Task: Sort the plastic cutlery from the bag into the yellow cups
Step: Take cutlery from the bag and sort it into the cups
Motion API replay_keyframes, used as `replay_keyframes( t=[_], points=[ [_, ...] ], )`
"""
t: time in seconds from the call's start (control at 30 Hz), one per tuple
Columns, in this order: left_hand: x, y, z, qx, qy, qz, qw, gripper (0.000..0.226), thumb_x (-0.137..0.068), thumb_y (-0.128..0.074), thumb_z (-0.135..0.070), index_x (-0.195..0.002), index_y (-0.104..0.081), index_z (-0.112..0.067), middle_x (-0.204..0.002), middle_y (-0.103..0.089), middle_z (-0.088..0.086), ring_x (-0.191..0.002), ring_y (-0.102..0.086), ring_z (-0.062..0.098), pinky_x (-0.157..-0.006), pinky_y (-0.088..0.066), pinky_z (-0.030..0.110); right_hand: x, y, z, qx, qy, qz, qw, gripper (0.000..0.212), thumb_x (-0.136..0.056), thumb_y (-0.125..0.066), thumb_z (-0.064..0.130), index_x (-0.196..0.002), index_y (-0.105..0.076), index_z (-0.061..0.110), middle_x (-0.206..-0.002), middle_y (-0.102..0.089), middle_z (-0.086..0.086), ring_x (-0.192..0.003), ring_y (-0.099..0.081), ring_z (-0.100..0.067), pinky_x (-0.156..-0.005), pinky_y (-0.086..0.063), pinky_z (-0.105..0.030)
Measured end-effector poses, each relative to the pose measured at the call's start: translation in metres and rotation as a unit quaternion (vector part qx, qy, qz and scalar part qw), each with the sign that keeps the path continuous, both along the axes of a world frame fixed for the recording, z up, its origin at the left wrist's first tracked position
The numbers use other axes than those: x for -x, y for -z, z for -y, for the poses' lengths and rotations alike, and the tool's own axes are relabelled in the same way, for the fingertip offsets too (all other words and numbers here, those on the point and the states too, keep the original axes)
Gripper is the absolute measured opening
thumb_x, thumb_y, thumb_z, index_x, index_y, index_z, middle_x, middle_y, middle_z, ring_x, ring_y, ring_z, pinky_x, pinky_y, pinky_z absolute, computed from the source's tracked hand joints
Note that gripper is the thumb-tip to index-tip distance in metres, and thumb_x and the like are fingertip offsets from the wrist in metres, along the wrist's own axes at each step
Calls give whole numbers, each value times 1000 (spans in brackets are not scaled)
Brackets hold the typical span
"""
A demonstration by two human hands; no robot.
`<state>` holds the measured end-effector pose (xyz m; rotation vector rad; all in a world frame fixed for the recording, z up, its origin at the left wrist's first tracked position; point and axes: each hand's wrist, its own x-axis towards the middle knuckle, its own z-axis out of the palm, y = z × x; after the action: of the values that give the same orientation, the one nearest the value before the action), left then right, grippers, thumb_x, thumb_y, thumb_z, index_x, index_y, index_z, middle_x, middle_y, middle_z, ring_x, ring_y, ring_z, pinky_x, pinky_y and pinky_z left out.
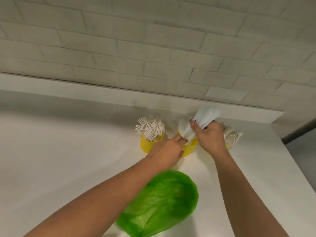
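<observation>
Three yellow cups stand in a row near the wall on a white counter. The left cup (pixel 146 144) is packed with white forks (pixel 150 128). My right hand (pixel 211 136) grips a bundle of white knives (pixel 206 117) above the middle cup (pixel 188 148). At that cup's rim my left hand (pixel 168 151) pinches the lower ends of more white knives (pixel 183 128). The right cup (pixel 228 147) is mostly hidden behind my right hand; white spoons (pixel 233 135) stick out of it. A flat green plastic bag (pixel 160 204) lies in front of the cups.
The white counter (pixel 68 159) runs left of the cups. A white brick wall (pixel 153 48) rises right behind them above a low ledge. The counter's right edge (pixel 294 161) drops to a darker floor.
</observation>
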<state>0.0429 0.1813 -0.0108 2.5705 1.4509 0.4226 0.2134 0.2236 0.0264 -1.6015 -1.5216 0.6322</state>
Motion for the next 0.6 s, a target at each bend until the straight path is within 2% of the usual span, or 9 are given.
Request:
replay_keyframes(
  t=[0.1, 0.2, 0.27, 0.33, 0.47, 0.53, 0.6],
  points=[
    [-14, 11, -12, -1, -19, -56, 998, 38, -99, -56, -14, -137, -54, -13, -129, -55, 7, -94, -70, 32, -59, -37, 36, -3, 11, -2, -6, -28, 51, 998, 23, -93, -74, 32, -95, -77, 9, -86, -77, -1, -82, -73, -15, -75, -58, -34],
    [-12, 18, -21, 6, -21, -38, 999, 22, -94, -59, -6, -113, -66, -13, -108, -56, 8, -83, -68, 32, -56, -37, 35, -6, 21, -6, 19, -56, 85, 995, 24, -92, -75, 31, -90, -77, 7, -82, -77, -6, -78, -73, -19, -68, -54, -32],
    [-10, 21, -23, 4, -16, -30, 999, 17, -93, -60, -7, -106, -68, -14, -101, -56, 6, -79, -65, 30, -56, -38, 35, -7, 26, -7, 44, -79, 93, 992, 19, -91, -77, 27, -92, -78, 8, -85, -78, -6, -79, -73, -18, -63, -51, -23],
    [-7, 26, -20, 3, -10, -22, 1000, 18, -93, -62, -8, -107, -70, -14, -100, -56, 5, -79, -64, 28, -56, -41, 34, -7, 31, -7, 67, -97, 86, 989, 18, -88, -80, 25, -99, -79, 10, -92, -79, -4, -84, -72, -14, -64, -48, -14],
    [-3, 33, -16, -3, -16, 11, 1000, 24, -92, -65, -10, -113, -71, -19, -100, -58, 4, -83, -64, 26, -57, -47, 33, -4, 31, -5, 67, -113, 59, 990, 26, -82, -85, 25, -103, -73, 15, -91, -76, 1, -82, -71, -12, -72, -56, -30],
    [-3, 32, -16, -9, -19, 24, 999, 25, -93, -64, -12, -115, -72, -20, -103, -59, 5, -85, -64, 26, -62, -55, 37, -2, 30, -1, 37, -130, 44, 990, 29, -82, -84, 25, -106, -69, 20, -90, -73, 8, -81, -67, -2, -71, -52, -20],
    [-2, 30, -15, -11, -26, 21, 999, 22, -95, -62, -15, -113, -72, -20, -103, -58, 4, -85, -65, 27, -65, -58, 41, 0, 30, 3, 8, -125, 31, 992, 33, -84, -82, 28, -113, -65, 22, -90, -69, 12, -83, -66, 0, -74, -50, -13]
  ],
)
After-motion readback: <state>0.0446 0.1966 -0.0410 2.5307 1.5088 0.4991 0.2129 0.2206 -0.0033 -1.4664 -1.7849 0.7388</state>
